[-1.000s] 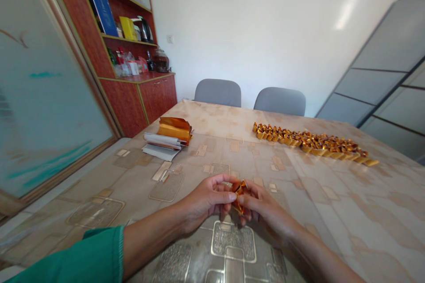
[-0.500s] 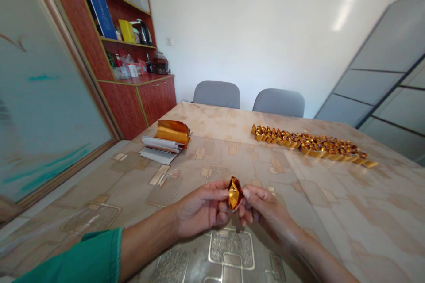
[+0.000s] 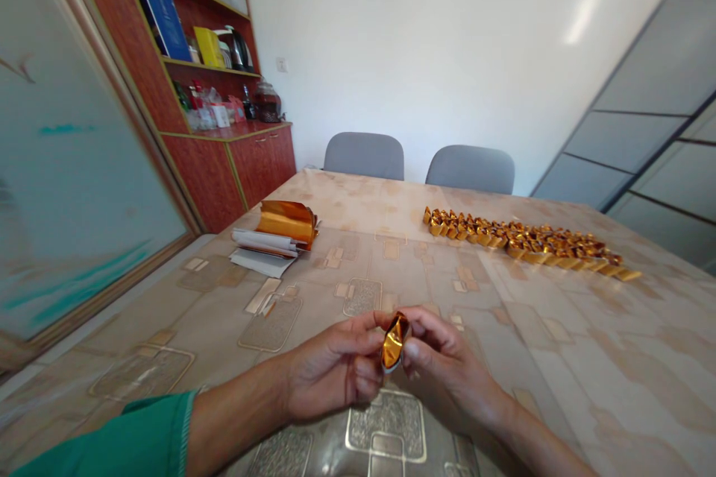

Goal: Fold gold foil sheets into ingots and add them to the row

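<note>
Foil [image 3: 394, 344] sits pinched between left hand [image 3: 334, 364] and right hand [image 3: 452, 359]; I'd steer both remotely to press lightly and evenly, lest it crumple.

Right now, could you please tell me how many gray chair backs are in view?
2: the left chair back and the right chair back, standing apart beyond the far edge of the table; other chairs may be hidden.

The fingers [image 3: 366, 343] partly hide the folded gold foil piece [image 3: 394, 343].
</note>
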`<state>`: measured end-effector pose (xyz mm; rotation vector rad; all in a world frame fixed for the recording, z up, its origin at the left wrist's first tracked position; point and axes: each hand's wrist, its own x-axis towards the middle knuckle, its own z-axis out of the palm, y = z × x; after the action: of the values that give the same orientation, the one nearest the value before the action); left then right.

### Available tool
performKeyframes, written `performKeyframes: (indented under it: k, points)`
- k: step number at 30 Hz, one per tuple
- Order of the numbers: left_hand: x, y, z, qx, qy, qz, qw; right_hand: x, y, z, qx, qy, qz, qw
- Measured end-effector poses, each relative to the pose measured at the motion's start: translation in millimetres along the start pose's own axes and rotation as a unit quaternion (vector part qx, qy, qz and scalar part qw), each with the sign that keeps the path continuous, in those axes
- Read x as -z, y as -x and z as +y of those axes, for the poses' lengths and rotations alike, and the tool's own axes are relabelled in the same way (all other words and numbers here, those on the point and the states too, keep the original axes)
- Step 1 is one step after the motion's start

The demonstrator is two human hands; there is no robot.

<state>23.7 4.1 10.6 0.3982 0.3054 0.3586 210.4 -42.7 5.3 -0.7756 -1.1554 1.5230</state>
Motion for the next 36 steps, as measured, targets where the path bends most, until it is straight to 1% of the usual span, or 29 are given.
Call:
performKeyframes:
  k: [3,5,9,12,15,18,21,24,28,30,32,34,36]
  points:
    - [-2,1,-3,-0.054,-0.055,0.021,0.997,0,-2,-2,0.009,0.005,0.035,0.999]
    - [-5,1,-5,-0.095,-0.102,0.034,0.990,0,-3,-2,0.008,0.016,0.052,0.998]
    - [-9,-1,-9,-0.143,-0.173,0.073,0.972,-1,-2,6,0.009,0.018,0.065,0.998]
    - [-8,-4,-12,-0.185,-0.222,0.132,0.948,-1,-1,12,0.002,0.009,0.061,0.998]
    - [-5,-7,-13,-0.228,-0.278,0.174,0.917,-1,-1,14,0.002,0.028,0.065,0.998]
    - [-4,-8,-12,-0.256,-0.320,0.195,0.891,-1,-2,11,0.024,0.065,0.052,0.996]
    - [-6,-8,-10,-0.270,-0.342,0.202,0.877,-1,-2,10,0.049,0.131,0.041,0.989]
    - [-8,-9,-10,-0.271,-0.337,0.207,0.878,0,-2,10,0.072,0.229,0.064,0.969]
    - [-7,-10,-11,-0.264,-0.310,0.213,0.888,0,0,8,0.136,0.352,0.099,0.921]
    - [-5,-10,-12,-0.261,-0.304,0.213,0.891,0,0,5,0.176,0.395,0.103,0.896]
    - [-3,-11,-12,-0.258,-0.305,0.212,0.892,0,0,2,0.207,0.424,0.092,0.877]
    - [-2,-11,-12,-0.258,-0.308,0.211,0.891,0,-1,0,0.223,0.435,0.081,0.869]
    - [-1,-12,-13,-0.261,-0.310,0.208,0.890,-1,-1,-1,0.223,0.432,0.080,0.870]
